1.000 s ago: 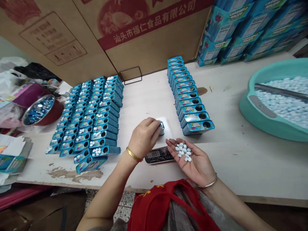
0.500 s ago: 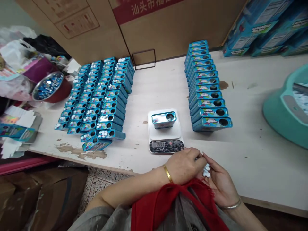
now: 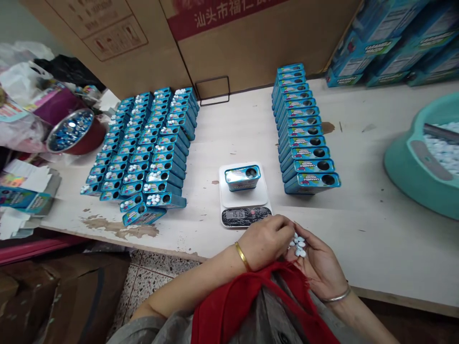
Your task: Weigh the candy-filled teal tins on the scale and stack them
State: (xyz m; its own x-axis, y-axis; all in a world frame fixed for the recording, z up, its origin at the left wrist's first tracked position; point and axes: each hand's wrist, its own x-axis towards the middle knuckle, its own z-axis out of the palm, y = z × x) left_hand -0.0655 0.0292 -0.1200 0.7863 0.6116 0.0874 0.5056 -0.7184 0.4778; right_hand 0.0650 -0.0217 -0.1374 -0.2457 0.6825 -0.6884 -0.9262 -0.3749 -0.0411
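My right hand (image 3: 324, 267), with a silver bangle, is cupped palm-up around several small white candies (image 3: 298, 244). Over that palm bends my left hand (image 3: 267, 241), a gold bracelet on its wrist; its fingers are closed, their tips hidden at the candies. Just beyond my hands, a white digital scale (image 3: 263, 193) carries one upright blue tin (image 3: 242, 178). The tin's round opening shows candies inside, and digits are lit on the scale's dark display (image 3: 236, 215).
Rows of blue tins (image 3: 154, 153) with candies on top stand left. Another column of tins (image 3: 308, 153) stands right of the scale. Farther right is a teal tub (image 3: 405, 167) of candies. A metal bowl (image 3: 73, 131) and cardboard box (image 3: 251, 52) lie behind.
Both hands have shifted slightly left in view, and more candies show in my right palm. The scale's reading has changed. The view has turned a little to the right.
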